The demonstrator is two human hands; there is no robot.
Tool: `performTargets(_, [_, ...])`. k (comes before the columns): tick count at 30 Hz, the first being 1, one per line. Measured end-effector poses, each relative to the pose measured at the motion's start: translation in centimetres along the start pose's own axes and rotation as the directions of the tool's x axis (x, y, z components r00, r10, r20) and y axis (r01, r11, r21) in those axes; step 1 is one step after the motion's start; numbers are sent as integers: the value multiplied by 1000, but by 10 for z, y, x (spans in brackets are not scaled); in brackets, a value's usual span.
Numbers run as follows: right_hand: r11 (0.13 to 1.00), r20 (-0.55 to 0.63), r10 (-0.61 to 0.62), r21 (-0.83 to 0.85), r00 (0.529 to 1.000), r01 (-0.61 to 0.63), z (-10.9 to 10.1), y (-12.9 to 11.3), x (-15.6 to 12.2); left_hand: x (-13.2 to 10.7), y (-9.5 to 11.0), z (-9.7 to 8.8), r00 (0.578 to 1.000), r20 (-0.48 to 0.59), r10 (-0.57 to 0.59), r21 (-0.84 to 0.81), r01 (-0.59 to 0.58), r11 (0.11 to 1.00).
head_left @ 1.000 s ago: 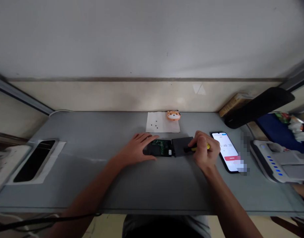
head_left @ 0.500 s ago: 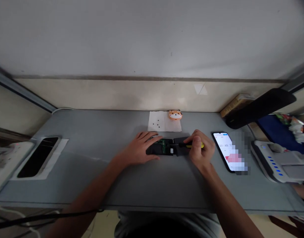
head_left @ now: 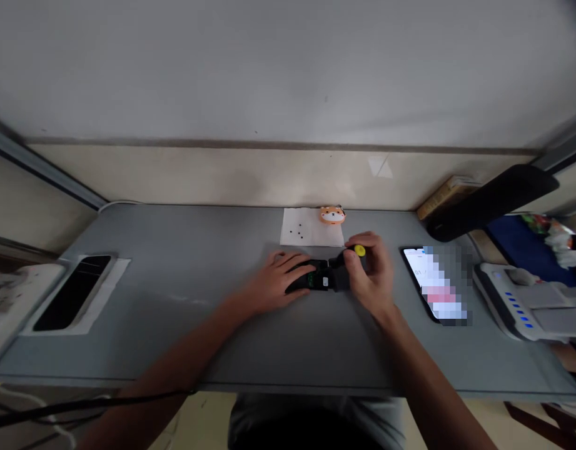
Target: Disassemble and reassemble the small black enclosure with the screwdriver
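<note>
A small black device with an exposed green circuit board lies in the middle of the grey table. My left hand rests flat on its left part, fingers stretched over it. My right hand is closed round a screwdriver with a yellow handle, held nearly upright with its tip down at the device's right side. A dark cover piece lies under my right hand, mostly hidden.
A white paper with several tiny black screws lies behind the device, an orange animal figure on it. A lit phone lies to the right, a white machine further right. A dark tray sits far left.
My right hand moved left and raised the screwdriver from lying sideways to nearly upright over the device. My left hand stayed pressed on the device.
</note>
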State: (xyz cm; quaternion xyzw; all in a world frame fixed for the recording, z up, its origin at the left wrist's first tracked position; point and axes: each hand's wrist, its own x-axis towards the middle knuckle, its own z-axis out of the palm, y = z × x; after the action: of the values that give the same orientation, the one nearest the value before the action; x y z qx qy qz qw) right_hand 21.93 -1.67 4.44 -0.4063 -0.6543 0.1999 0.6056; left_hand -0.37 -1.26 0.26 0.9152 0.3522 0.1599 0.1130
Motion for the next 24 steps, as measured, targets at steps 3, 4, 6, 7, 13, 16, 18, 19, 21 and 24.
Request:
performTargets(3, [964,90,159,199,983,-174,2,-1,6,2,0,-1,1000,18,-2,-29,2,1000])
performTargets(4, [925,132,216,291,967,-246,3,-1,9,2,0,-1,1000,23,-2,-35,3,999])
performTargets(6, [805,227,293,466,929,-368,7,-1,15,2,-1,-1,1000,22,-2,-40,3,999])
performTargets(7, [741,266,315,530,911,-411,10,-1,19,2,-1,0,1000,21,-1,-40,2,999])
performTargets(13, [607,304,366,639,880,-473,28,-2,27,0,-6,1,999,18,-32,-46,33,998])
performTargets(16, [621,281,343,648,896,-441,30,-1,25,0,-7,-2,999,24,-39,-51,40,998])
performTargets(18, [639,265,336,641,904,-426,28,2,24,0,-7,-3,999,17,-30,-51,31,998])
performTargets(19, [645,268,339,632,902,-430,26,3,24,0,-7,-3,1000,11,-23,-49,23,999])
performTargets(21, [639,290,355,619,889,-457,23,5,25,0,-7,-2,1000,1,-7,-40,7,999])
performTargets(24, [593,305,383,642,872,-486,21,5,26,-1,-7,-1,1000,-13,12,-10,-13,1000])
